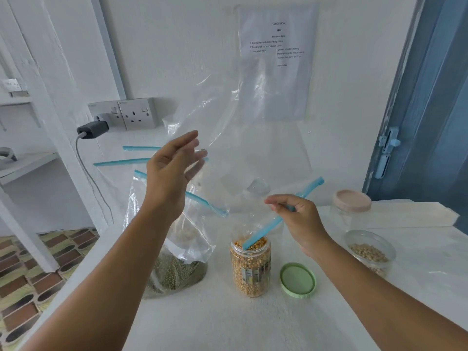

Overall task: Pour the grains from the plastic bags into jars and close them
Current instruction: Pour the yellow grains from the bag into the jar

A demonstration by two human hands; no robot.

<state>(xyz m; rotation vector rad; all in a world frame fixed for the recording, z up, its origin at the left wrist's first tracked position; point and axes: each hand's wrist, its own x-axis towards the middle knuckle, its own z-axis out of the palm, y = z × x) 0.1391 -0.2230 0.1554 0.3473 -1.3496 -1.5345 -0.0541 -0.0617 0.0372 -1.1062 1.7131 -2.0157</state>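
Right grip pinches the blue zip strip of the emptied bag, upended above the corn jar. Left grip is spread against the film. Judged light, limp and slippery; the stiffer strip gives the surest hold.

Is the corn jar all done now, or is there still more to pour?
Nearly. The corn jar looks full, and the clear bag above it looks empty; the right hand pinches its blue zip strip, while the left hand is open beside it. Still left: the green lid lies on the table, and the bag of green grains is unpoured.
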